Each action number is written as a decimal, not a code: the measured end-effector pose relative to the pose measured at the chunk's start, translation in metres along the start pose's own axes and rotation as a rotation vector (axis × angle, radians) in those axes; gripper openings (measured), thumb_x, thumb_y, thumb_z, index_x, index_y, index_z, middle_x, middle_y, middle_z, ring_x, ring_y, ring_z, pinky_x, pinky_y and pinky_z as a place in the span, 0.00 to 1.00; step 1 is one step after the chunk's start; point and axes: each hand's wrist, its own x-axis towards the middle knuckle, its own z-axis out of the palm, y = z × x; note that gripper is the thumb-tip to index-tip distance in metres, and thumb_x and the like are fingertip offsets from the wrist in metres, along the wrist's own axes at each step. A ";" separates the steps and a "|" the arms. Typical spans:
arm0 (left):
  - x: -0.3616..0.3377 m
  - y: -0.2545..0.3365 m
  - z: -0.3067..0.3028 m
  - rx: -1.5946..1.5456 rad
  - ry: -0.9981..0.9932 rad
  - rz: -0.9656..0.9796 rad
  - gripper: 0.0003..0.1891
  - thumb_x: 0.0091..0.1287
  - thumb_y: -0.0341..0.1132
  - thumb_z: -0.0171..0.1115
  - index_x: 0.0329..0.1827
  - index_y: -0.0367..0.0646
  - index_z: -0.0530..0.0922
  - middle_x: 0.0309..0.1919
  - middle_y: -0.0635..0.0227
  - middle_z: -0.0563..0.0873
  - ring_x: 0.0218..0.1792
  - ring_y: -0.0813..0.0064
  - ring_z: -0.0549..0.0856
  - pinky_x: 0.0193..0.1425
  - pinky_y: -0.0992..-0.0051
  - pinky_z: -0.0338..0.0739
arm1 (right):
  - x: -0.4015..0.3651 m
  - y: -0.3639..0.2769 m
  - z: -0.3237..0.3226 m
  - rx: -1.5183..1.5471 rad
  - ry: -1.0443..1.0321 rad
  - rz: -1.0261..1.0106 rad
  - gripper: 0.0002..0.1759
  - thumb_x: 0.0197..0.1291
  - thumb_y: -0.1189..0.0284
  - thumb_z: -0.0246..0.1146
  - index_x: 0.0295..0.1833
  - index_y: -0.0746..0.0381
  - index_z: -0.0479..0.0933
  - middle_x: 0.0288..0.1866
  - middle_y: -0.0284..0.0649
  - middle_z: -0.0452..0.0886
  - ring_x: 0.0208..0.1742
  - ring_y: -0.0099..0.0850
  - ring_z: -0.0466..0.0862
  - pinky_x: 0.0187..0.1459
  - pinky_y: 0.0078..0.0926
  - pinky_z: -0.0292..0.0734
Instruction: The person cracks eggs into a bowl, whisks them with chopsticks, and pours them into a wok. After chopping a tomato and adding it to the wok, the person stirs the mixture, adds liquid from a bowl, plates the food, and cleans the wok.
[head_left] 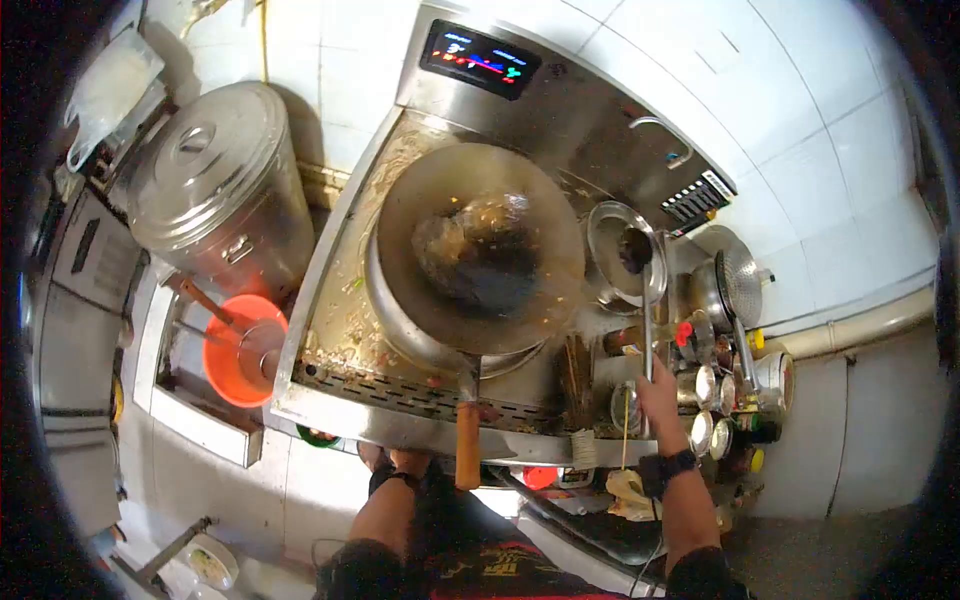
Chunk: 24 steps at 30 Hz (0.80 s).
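Note:
My right hand [660, 405] is wrapped round the long metal handle of a ladle [648, 330]. The ladle's dark bowl rests over a round metal basin [605, 275] at the stove's right side. In the middle, a large wok [420, 300] sits on the burner, its inside wet and dark with small bits of food stuck to it. The wok's wooden handle [467, 445] points towards me, free of both hands. My left hand [408, 461] is low at the stove's front edge, left of that handle; its fingers are mostly hidden.
A lidded metal pot [215, 180] and an orange bucket [215, 350] stand to the left. Jars and bottles [700, 390] crowd the right, beside a perforated strainer [741, 285]. A tap [665, 135] and lit control panel [480, 60] are on the back panel. Food scraps litter the stovetop.

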 end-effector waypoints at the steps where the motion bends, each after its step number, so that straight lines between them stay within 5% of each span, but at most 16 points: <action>1: 0.001 -0.002 -0.001 0.010 -0.019 0.019 0.26 0.64 0.51 0.60 0.63 0.50 0.75 0.62 0.59 0.78 0.63 0.57 0.75 0.65 0.59 0.70 | 0.012 0.012 -0.002 0.002 0.019 0.005 0.21 0.59 0.78 0.57 0.59 0.66 0.74 0.20 0.32 0.73 0.15 0.22 0.73 0.16 0.24 0.68; 4: 0.001 -0.010 -0.010 0.047 -0.077 0.058 0.21 0.64 0.48 0.60 0.56 0.49 0.77 0.55 0.61 0.81 0.56 0.60 0.79 0.59 0.61 0.73 | 0.030 -0.002 -0.009 0.176 -0.094 0.262 0.05 0.60 0.74 0.57 0.34 0.63 0.71 0.18 0.34 0.72 0.14 0.25 0.73 0.15 0.24 0.68; 5: 0.000 -0.014 -0.017 0.061 -0.101 0.075 0.19 0.65 0.47 0.60 0.54 0.49 0.78 0.52 0.62 0.82 0.54 0.61 0.80 0.57 0.62 0.74 | 0.037 0.000 -0.016 0.185 -0.086 0.259 0.05 0.60 0.74 0.57 0.34 0.63 0.71 0.18 0.34 0.72 0.14 0.25 0.73 0.15 0.24 0.68; 7: -0.007 -0.023 -0.031 0.092 -0.152 0.108 0.16 0.65 0.46 0.61 0.50 0.48 0.80 0.48 0.63 0.84 0.49 0.64 0.82 0.53 0.63 0.76 | 0.048 0.011 -0.036 0.798 -0.381 0.474 0.11 0.66 0.68 0.57 0.32 0.61 0.70 0.17 0.31 0.69 0.14 0.23 0.70 0.15 0.22 0.68; 8: -0.011 -0.028 -0.039 0.120 -0.176 0.127 0.14 0.65 0.45 0.61 0.48 0.48 0.81 0.45 0.63 0.85 0.47 0.65 0.83 0.51 0.64 0.77 | 0.053 0.013 -0.044 1.255 -0.431 0.777 0.16 0.71 0.63 0.53 0.31 0.60 0.68 0.16 0.28 0.67 0.14 0.20 0.68 0.15 0.18 0.67; 11: -0.025 -0.056 -0.059 0.229 -0.279 0.198 0.11 0.66 0.43 0.61 0.42 0.47 0.84 0.38 0.65 0.88 0.40 0.68 0.87 0.45 0.66 0.79 | 0.027 -0.013 -0.068 1.494 -0.507 0.758 0.15 0.73 0.64 0.51 0.33 0.60 0.69 0.17 0.27 0.68 0.14 0.19 0.68 0.16 0.17 0.68; 15: -0.110 0.017 -0.207 -0.713 -0.734 -0.228 0.19 0.69 0.43 0.62 0.54 0.37 0.82 0.49 0.59 0.88 0.51 0.66 0.87 0.53 0.70 0.80 | -0.030 -0.046 -0.097 1.665 -0.450 0.751 0.17 0.75 0.61 0.48 0.31 0.55 0.67 0.15 0.24 0.67 0.14 0.20 0.70 0.13 0.23 0.67; 16: -0.115 0.018 -0.214 -0.692 -0.738 -0.081 0.22 0.73 0.44 0.59 0.56 0.31 0.79 0.49 0.55 0.87 0.50 0.64 0.86 0.53 0.69 0.81 | -0.048 -0.050 -0.106 1.689 -0.607 0.652 0.15 0.75 0.61 0.48 0.39 0.59 0.70 0.19 0.26 0.67 0.15 0.20 0.70 0.15 0.24 0.68; 17: -0.126 0.048 -0.238 -0.886 -0.739 -0.013 0.22 0.74 0.43 0.57 0.58 0.31 0.77 0.50 0.55 0.86 0.51 0.65 0.86 0.55 0.68 0.80 | -0.064 -0.064 -0.111 1.701 -0.617 0.646 0.15 0.75 0.61 0.48 0.39 0.59 0.70 0.19 0.26 0.67 0.15 0.20 0.70 0.15 0.24 0.68; 19: -0.139 0.112 -0.278 -1.038 -0.721 0.038 0.24 0.76 0.44 0.54 0.64 0.31 0.72 0.53 0.55 0.84 0.54 0.65 0.84 0.60 0.66 0.79 | -0.096 -0.088 -0.109 1.982 -0.545 0.622 0.20 0.76 0.60 0.49 0.57 0.68 0.68 0.25 0.30 0.67 0.18 0.20 0.70 0.17 0.23 0.69; 20: -0.130 0.125 -0.267 -1.179 -0.675 0.022 0.27 0.74 0.44 0.57 0.68 0.33 0.69 0.53 0.56 0.84 0.55 0.65 0.84 0.60 0.65 0.80 | -0.108 -0.084 -0.103 2.095 -0.641 0.539 0.30 0.76 0.60 0.49 0.70 0.73 0.57 0.30 0.33 0.68 0.21 0.20 0.70 0.19 0.22 0.69; 22: -0.119 0.161 -0.263 -1.519 -0.708 0.004 0.27 0.72 0.46 0.60 0.66 0.35 0.70 0.46 0.58 0.85 0.49 0.64 0.86 0.58 0.65 0.81 | -0.127 -0.090 -0.088 2.171 -0.691 0.587 0.30 0.76 0.60 0.49 0.71 0.73 0.56 0.31 0.33 0.68 0.21 0.20 0.70 0.19 0.22 0.69; 24: -0.118 0.199 -0.268 -1.598 -0.576 -0.140 0.18 0.70 0.42 0.63 0.54 0.38 0.75 0.34 0.64 0.82 0.35 0.69 0.85 0.43 0.68 0.82 | -0.136 -0.084 -0.069 2.256 -0.771 0.617 0.33 0.76 0.58 0.49 0.72 0.74 0.55 0.32 0.34 0.69 0.21 0.19 0.70 0.19 0.20 0.69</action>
